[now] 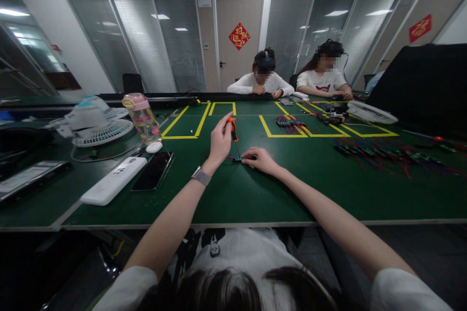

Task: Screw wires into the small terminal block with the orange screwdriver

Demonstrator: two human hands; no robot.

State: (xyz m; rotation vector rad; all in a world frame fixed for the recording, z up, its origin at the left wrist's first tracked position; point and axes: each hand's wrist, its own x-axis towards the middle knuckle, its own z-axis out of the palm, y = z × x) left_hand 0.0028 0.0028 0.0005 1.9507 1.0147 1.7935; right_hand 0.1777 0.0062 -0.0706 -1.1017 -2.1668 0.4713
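Observation:
My left hand [221, 140] is closed round the orange and black handle of a screwdriver [234, 131], held nearly upright. Its thin shaft points down at a small green circuit board [238, 160] on the green table [233, 194]. Thin wires stick out from the board's left end. The fingers of my right hand [260, 160] pinch the board's right end. Whether the screwdriver's tip touches the board is too small to tell.
A black phone [153, 170], a white power bank [114, 180], a bottle [143, 119] and white fans [104, 131] stand to the left. Wired boards [383, 150] lie right, another bundle [290, 124] beyond my hands. Two people sit across the table.

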